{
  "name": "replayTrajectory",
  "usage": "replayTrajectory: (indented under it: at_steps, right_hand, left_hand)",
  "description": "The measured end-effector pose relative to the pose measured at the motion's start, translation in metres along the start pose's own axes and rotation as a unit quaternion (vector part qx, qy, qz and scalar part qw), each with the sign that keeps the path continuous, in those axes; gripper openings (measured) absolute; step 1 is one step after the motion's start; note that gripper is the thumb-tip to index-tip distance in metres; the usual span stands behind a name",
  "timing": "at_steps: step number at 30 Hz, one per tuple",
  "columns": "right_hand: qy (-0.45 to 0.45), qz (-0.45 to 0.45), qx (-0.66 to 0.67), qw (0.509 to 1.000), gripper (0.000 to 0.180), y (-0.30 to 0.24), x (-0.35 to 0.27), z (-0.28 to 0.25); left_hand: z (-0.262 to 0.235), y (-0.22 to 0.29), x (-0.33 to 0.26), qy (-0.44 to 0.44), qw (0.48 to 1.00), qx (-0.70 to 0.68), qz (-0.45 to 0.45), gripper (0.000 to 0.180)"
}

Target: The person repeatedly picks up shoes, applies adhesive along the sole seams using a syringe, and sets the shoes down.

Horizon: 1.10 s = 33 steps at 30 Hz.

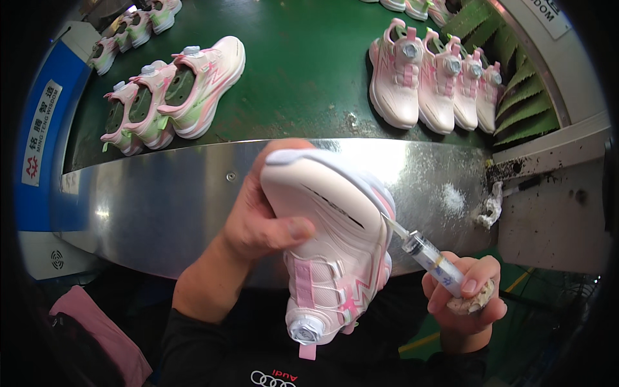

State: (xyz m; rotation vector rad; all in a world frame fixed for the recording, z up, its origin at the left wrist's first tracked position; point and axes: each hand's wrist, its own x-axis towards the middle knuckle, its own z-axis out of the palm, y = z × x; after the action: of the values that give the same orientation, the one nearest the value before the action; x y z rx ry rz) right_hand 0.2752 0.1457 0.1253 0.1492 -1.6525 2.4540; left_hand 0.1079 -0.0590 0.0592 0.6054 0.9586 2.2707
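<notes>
A white and pink sneaker (pixel 322 213) is held up in front of me, toe pointing away and the dial on its tongue toward me. My left hand (pixel 258 219) grips it around the toe, thumb on the upper and the other fingers hidden behind. In my right hand (pixel 467 293) is a clear syringe (pixel 433 259) with a wad of whitish material at its rear end. The syringe's thin tip reaches the seam between the sneaker's upper and its sole, on the right side. Whether anything comes out of the tip I cannot tell.
Beyond a metal ledge (pixel 161 193), a green conveyor belt (pixel 296 84) carries similar sneakers (pixel 213 71) at left and more sneakers (pixel 393 84) at right. Green flaps (pixel 532 97) hang at the right machine opening. A crumpled white scrap (pixel 493 206) lies at the ledge's right end.
</notes>
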Motion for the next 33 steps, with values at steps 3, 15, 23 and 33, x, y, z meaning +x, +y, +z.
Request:
replayTrajectory:
  at_steps: [3,15,23,33]
  right_hand:
    - [0.004,0.000,-0.014,1.000,0.049,0.011,-0.005,-0.007]
    - [-0.018,0.025,0.012,0.999,0.045,0.035,-0.036,-0.028]
    - [-0.041,0.015,-0.026,0.999,0.044,0.038,-0.062,-0.032]
    - [-0.032,0.014,-0.018,0.999,0.044,0.047,-0.091,-0.041]
  left_hand:
    - [-0.006,-0.006,0.000,0.026,0.999,-0.028,0.015,0.070]
    - [-0.013,-0.007,0.009,0.067,0.993,-0.074,-0.059,0.058]
    - [-0.022,-0.019,0.010,0.088,0.986,-0.118,-0.081,0.058]
    - [-0.021,-0.022,0.011,0.158,0.972,-0.136,-0.108,0.056]
